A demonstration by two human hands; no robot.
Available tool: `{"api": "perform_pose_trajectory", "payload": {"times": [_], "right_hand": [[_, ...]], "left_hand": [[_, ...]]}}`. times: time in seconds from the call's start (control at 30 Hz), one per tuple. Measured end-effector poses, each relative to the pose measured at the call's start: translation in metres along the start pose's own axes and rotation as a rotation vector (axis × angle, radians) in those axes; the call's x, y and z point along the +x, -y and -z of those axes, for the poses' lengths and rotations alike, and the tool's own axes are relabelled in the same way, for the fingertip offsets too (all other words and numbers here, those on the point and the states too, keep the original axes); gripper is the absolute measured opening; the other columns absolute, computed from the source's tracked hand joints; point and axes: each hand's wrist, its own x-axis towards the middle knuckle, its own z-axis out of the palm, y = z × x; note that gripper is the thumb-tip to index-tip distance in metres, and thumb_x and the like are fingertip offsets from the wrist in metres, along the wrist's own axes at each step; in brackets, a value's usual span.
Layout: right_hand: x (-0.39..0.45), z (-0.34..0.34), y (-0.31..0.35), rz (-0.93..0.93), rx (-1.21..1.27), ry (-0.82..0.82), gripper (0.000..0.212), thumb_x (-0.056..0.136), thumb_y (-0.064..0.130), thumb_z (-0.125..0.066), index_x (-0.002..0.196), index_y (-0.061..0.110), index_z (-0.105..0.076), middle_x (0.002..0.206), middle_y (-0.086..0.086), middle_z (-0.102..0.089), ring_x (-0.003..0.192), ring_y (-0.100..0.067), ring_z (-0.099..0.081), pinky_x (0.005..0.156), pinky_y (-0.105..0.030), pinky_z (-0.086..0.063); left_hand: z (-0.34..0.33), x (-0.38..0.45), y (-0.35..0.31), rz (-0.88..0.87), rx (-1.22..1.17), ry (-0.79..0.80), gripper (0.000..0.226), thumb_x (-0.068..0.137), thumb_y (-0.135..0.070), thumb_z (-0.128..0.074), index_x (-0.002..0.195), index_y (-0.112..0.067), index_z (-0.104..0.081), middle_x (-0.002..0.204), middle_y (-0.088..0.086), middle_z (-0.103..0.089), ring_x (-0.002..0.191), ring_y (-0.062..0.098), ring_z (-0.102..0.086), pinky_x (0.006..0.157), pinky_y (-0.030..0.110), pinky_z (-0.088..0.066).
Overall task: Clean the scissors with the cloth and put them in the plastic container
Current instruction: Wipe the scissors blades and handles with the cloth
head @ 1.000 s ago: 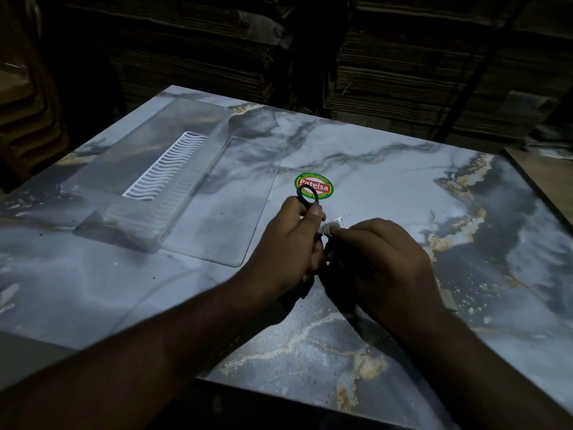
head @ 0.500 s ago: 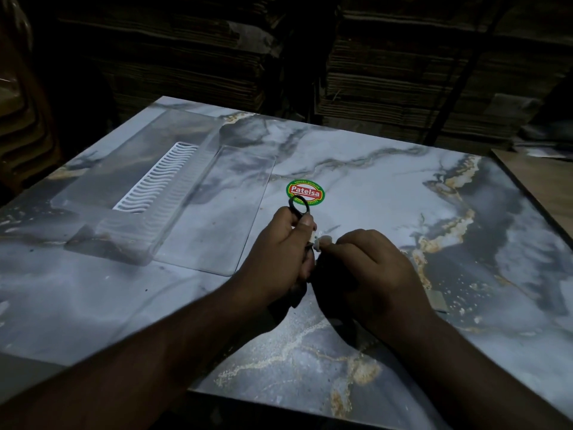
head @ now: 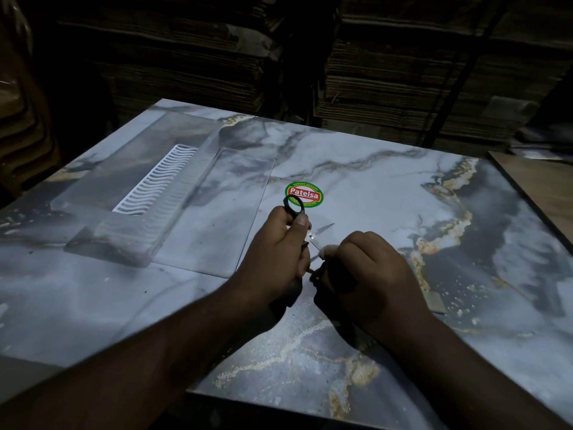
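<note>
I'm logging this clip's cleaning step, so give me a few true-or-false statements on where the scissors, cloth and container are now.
1. The left hand holds the scissors. True.
2. The scissors already lie in the plastic container. False: they are held above the table, right of the container.
3. The right hand pinches a pale cloth at the blades. True.
4. The scissor blades are closed. False: they are spread apart.
5. A round sticker lies on the table beyond the hands. True.

Two forearms, bare hands (head: pixel 273 252) — no sleeves
</note>
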Motion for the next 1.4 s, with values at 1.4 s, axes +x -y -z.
{"api": "perform_pose_trajectory", "payload": {"times": [1.4], "right_hand": [[-0.002,0.015,-0.007,-0.022,0.001,-0.031,0.027,0.086,0.019,-0.065,0.064,0.007,-0.055,0.066,-0.006,-0.047,0.060,-0.028,-0.042,0.055,-0.036,-0.035]], "left_hand": [[0.008,0.010,-0.009,0.000,-0.144,-0.085,0.021,0.112,-0.017,-0.040,0.104,-0.003,-0.053,0.043,0.000,-0.037,0.027,0.003,-0.030,0.031,0.012,-0.024]]}}
